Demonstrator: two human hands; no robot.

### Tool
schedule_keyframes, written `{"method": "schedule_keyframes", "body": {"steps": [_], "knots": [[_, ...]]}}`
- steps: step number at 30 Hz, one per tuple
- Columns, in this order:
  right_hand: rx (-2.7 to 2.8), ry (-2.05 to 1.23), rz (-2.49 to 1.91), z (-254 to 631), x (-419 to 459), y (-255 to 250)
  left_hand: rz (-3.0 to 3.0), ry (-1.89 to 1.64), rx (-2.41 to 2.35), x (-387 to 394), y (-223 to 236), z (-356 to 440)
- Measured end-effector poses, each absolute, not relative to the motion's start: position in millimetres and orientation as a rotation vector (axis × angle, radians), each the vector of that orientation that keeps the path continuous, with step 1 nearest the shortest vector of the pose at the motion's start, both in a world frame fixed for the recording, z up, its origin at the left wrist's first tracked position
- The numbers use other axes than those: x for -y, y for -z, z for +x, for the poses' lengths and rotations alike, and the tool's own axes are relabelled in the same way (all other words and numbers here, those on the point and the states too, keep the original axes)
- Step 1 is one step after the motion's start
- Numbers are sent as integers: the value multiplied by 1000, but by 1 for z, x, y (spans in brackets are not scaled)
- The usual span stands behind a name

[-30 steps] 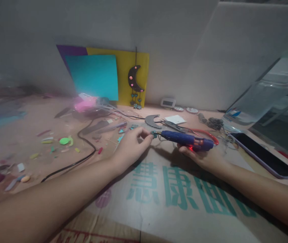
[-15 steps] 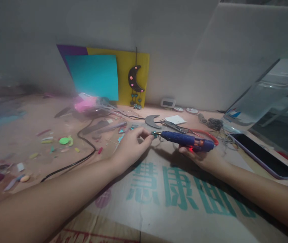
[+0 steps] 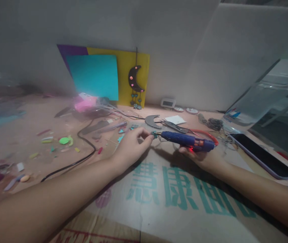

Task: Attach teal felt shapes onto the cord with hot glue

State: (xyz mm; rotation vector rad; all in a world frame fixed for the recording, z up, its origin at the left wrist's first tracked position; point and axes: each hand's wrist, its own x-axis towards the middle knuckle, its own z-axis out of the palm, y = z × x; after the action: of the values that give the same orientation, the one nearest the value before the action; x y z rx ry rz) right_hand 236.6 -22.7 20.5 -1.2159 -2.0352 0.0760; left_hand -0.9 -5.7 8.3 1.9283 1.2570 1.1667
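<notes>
Grey, plain wall (image 3: 179, 50) closes off the far side of a pinkish tabletop (image 3: 65, 189), whose near middle is covered by a pale sheet with large green printed characters (image 3: 154, 216). Leaning against the wall, left of centre, are a yellow rectangular sheet (image 3: 122, 74) and a turquoise square sheet (image 3: 93, 76) overlapping it. On the yellow one hangs a dark crescent ornament with pink dots (image 3: 132, 81), small teal pieces dangling below.

Near the centre of the scene, the left hand (image 3: 135, 143) pinches a small teal piece (image 3: 155, 134) between thumb and forefinger. From the right, the right hand (image 3: 206, 158) grasps a dark-blue glue gun with a metal nozzle (image 3: 180, 137), a red light glowing on its underside. Its nozzle points left and meets the teal piece in this view; whether the two actually touch, I cannot tell.

Just beyond the hands lies a flat grey crescent (image 3: 152, 121), with a white square of paper (image 3: 176, 119) to its right. Farther right, a dark-screened phone in a pale purple case (image 3: 262, 155) rests at a slant. To the left, a black cord (image 3: 69, 166) curves among colourful scraps, including a bright green disc (image 3: 64, 141).
</notes>
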Motion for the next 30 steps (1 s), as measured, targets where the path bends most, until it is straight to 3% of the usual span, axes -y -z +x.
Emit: {"method": "schedule_keyframes", "body": {"steps": [30], "knots": [[2001, -197, -1217, 235, 24, -24, 1949, -1185, -1232, 5, -6, -1]]}}
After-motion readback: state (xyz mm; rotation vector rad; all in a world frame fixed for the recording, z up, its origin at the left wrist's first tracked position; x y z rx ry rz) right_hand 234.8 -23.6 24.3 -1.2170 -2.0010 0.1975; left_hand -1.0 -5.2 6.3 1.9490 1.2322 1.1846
